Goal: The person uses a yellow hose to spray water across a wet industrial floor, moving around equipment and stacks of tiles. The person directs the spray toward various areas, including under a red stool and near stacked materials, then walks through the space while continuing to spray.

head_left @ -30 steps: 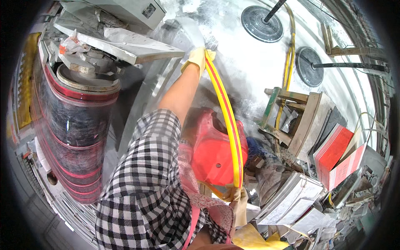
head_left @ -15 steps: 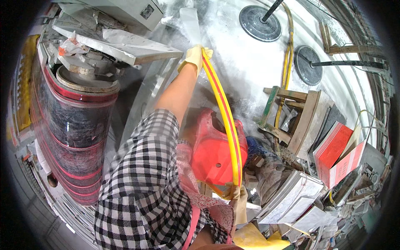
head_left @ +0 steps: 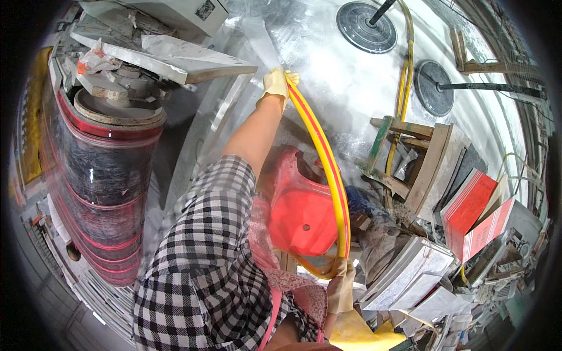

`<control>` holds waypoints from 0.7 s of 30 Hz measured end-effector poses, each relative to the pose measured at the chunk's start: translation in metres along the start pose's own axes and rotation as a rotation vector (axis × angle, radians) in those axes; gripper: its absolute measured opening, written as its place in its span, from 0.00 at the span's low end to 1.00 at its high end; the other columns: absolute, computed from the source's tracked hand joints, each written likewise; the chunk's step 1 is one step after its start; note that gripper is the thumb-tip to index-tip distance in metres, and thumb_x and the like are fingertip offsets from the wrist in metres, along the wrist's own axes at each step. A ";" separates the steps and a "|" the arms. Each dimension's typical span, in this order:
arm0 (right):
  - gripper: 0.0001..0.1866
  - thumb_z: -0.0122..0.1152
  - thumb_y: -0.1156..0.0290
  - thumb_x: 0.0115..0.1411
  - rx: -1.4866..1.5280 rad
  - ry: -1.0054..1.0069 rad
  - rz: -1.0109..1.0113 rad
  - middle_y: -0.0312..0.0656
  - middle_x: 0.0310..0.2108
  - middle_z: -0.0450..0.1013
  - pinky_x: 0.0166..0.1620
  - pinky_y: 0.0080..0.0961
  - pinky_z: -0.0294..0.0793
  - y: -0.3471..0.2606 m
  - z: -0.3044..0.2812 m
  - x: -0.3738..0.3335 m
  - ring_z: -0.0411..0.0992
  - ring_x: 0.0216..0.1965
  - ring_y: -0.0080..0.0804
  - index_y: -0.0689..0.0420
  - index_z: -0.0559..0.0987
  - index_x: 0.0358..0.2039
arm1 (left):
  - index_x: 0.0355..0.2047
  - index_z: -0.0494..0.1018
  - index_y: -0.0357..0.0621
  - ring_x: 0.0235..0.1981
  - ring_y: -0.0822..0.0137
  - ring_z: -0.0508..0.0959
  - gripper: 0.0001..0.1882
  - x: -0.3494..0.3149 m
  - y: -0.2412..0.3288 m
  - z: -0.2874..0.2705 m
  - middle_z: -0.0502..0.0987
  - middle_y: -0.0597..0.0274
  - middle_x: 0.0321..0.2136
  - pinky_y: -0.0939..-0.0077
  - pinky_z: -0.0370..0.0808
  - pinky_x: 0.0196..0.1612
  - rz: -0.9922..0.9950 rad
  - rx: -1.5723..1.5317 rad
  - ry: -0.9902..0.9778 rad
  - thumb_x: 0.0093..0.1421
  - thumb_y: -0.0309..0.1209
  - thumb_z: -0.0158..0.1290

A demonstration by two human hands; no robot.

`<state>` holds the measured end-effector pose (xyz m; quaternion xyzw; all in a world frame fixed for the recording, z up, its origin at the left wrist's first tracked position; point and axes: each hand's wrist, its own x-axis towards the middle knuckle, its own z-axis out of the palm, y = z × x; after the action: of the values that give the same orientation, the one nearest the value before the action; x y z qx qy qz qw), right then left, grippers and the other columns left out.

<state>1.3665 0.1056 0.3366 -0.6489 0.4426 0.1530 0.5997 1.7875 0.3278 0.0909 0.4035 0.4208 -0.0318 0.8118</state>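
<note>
Gripping the yellow hose (head_left: pixel 329 161), the left hand (head_left: pixel 276 83) hides its upper end.

White-dusted floor (head_left: pixel 328 88), brightly lit; 2 round black bases (head_left: pixel 356 32) (head_left: pixel 430 100) on it; wooden frame (head_left: pixel 429 172) nearby.

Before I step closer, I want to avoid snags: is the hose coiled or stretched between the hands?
Stretched, not coiled: the hose bows in one arc from left hand to right hand.

Two gloved hands (head_left: pixel 275 83) grip a yellow, red-striped hose (head_left: pixel 319 136) over a red stool (head_left: pixel 303 222).
</note>
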 end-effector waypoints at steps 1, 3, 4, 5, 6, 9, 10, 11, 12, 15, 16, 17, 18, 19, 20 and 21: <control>0.31 0.50 0.41 0.65 0.001 0.011 -0.018 0.39 0.18 0.70 0.26 0.19 0.65 0.002 -0.001 0.003 0.68 0.20 0.25 0.64 0.76 0.34 | 0.34 0.64 0.28 0.19 0.59 0.73 0.10 -0.001 -0.001 0.001 0.69 0.49 0.23 0.66 0.72 0.20 0.022 0.004 0.008 0.64 0.26 0.37; 0.30 0.50 0.43 0.65 -0.001 0.029 -0.037 0.38 0.17 0.69 0.26 0.19 0.64 0.004 -0.001 0.008 0.68 0.20 0.25 0.63 0.76 0.34 | 0.32 0.64 0.31 0.19 0.59 0.73 0.09 0.001 0.000 0.005 0.70 0.48 0.23 0.66 0.72 0.21 0.013 -0.125 0.015 0.63 0.26 0.38; 0.29 0.50 0.44 0.66 -0.005 0.038 -0.037 0.38 0.17 0.69 0.26 0.19 0.64 0.004 0.000 0.011 0.68 0.20 0.25 0.63 0.76 0.34 | 0.32 0.64 0.32 0.19 0.58 0.73 0.08 0.003 0.000 0.006 0.71 0.48 0.23 0.66 0.72 0.21 0.014 -0.129 0.019 0.63 0.26 0.38; 0.28 0.50 0.45 0.66 -0.016 0.048 -0.039 0.37 0.17 0.68 0.26 0.19 0.63 0.003 0.001 0.014 0.67 0.19 0.24 0.63 0.76 0.34 | 0.32 0.64 0.32 0.20 0.58 0.74 0.08 0.004 0.001 0.006 0.71 0.47 0.23 0.66 0.72 0.21 0.014 -0.135 0.024 0.63 0.26 0.38; 0.29 0.49 0.45 0.66 -0.011 0.046 -0.013 0.37 0.17 0.68 0.26 0.19 0.63 0.002 0.001 0.015 0.67 0.19 0.24 0.63 0.77 0.34 | 0.31 0.64 0.33 0.19 0.57 0.74 0.08 0.004 0.000 0.005 0.72 0.46 0.23 0.65 0.72 0.21 0.063 -0.081 0.079 0.63 0.26 0.39; 0.30 0.49 0.44 0.66 -0.001 0.035 0.039 0.36 0.16 0.68 0.26 0.18 0.62 -0.001 0.003 0.017 0.66 0.19 0.22 0.63 0.77 0.34 | 0.31 0.64 0.31 0.19 0.57 0.74 0.08 0.005 0.002 0.004 0.72 0.44 0.22 0.64 0.73 0.20 0.098 -0.084 0.070 0.62 0.26 0.38; 0.30 0.49 0.43 0.66 0.012 0.027 0.036 0.36 0.16 0.68 0.26 0.18 0.62 -0.002 0.004 0.017 0.66 0.19 0.22 0.63 0.78 0.33 | 0.31 0.64 0.29 0.19 0.57 0.74 0.09 0.004 0.003 0.005 0.72 0.43 0.22 0.64 0.73 0.21 0.063 -0.139 0.094 0.61 0.26 0.38; 0.31 0.49 0.43 0.65 0.019 0.012 0.016 0.36 0.16 0.68 0.26 0.18 0.62 -0.002 0.004 0.017 0.66 0.19 0.22 0.63 0.78 0.33 | 0.31 0.64 0.29 0.19 0.57 0.74 0.09 0.004 0.004 0.009 0.72 0.43 0.22 0.64 0.73 0.21 0.058 -0.104 0.040 0.61 0.26 0.38; 0.32 0.49 0.41 0.65 -0.033 0.045 0.015 0.36 0.16 0.68 0.27 0.17 0.63 -0.001 0.005 0.016 0.66 0.19 0.22 0.63 0.77 0.34 | 0.31 0.64 0.28 0.19 0.56 0.74 0.09 0.004 0.006 0.016 0.72 0.43 0.21 0.65 0.73 0.20 0.038 -0.071 0.019 0.61 0.25 0.38; 0.33 0.49 0.39 0.64 0.046 -0.024 0.051 0.36 0.17 0.68 0.28 0.17 0.64 0.001 0.005 0.014 0.67 0.20 0.22 0.64 0.77 0.35 | 0.32 0.65 0.26 0.18 0.55 0.76 0.10 0.003 0.016 0.046 0.72 0.43 0.21 0.65 0.73 0.18 0.017 -0.029 -0.108 0.61 0.25 0.40; 0.34 0.50 0.38 0.63 0.022 -0.054 0.041 0.37 0.17 0.69 0.27 0.17 0.65 0.002 0.005 0.013 0.68 0.20 0.23 0.64 0.77 0.36 | 0.32 0.66 0.27 0.19 0.54 0.76 0.10 0.003 0.020 0.059 0.73 0.44 0.22 0.65 0.75 0.19 0.013 0.028 -0.142 0.61 0.25 0.40; 0.34 0.50 0.38 0.63 0.049 -0.059 0.044 0.37 0.17 0.69 0.27 0.17 0.65 0.003 0.006 0.013 0.68 0.20 0.23 0.64 0.77 0.36 | 0.33 0.66 0.27 0.20 0.53 0.76 0.10 0.002 0.025 0.071 0.73 0.44 0.22 0.64 0.76 0.21 0.022 0.068 -0.198 0.61 0.26 0.41; 0.34 0.51 0.38 0.62 0.077 -0.063 0.045 0.37 0.17 0.70 0.27 0.18 0.65 0.004 0.007 0.012 0.69 0.20 0.24 0.64 0.77 0.36 | 0.33 0.66 0.27 0.20 0.53 0.76 0.10 -0.001 0.029 0.079 0.73 0.44 0.23 0.64 0.76 0.21 0.022 0.066 -0.197 0.61 0.26 0.41; 0.34 0.52 0.38 0.62 0.104 -0.067 0.046 0.38 0.17 0.70 0.26 0.18 0.66 0.005 0.008 0.012 0.69 0.20 0.24 0.65 0.77 0.36 | 0.33 0.66 0.28 0.20 0.53 0.77 0.10 -0.004 0.032 0.086 0.73 0.44 0.23 0.63 0.77 0.21 0.029 0.059 -0.206 0.62 0.26 0.41; 0.34 0.53 0.38 0.62 0.105 -0.073 0.042 0.39 0.18 0.71 0.25 0.19 0.66 0.005 0.008 0.012 0.69 0.20 0.25 0.65 0.77 0.36 | 0.33 0.66 0.28 0.20 0.53 0.77 0.10 -0.007 0.035 0.091 0.73 0.43 0.23 0.63 0.77 0.22 0.031 0.055 -0.219 0.62 0.26 0.41; 0.34 0.53 0.38 0.62 0.116 -0.082 0.034 0.39 0.18 0.71 0.25 0.19 0.66 0.006 0.009 0.011 0.69 0.20 0.24 0.65 0.77 0.36 | 0.33 0.66 0.28 0.20 0.52 0.77 0.10 -0.011 0.039 0.092 0.74 0.42 0.24 0.63 0.77 0.22 0.056 0.189 -0.191 0.62 0.26 0.41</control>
<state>1.3711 0.1098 0.3229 -0.5986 0.4365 0.1638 0.6514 1.8564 0.2887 0.1526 0.4849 0.3254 -0.0866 0.8071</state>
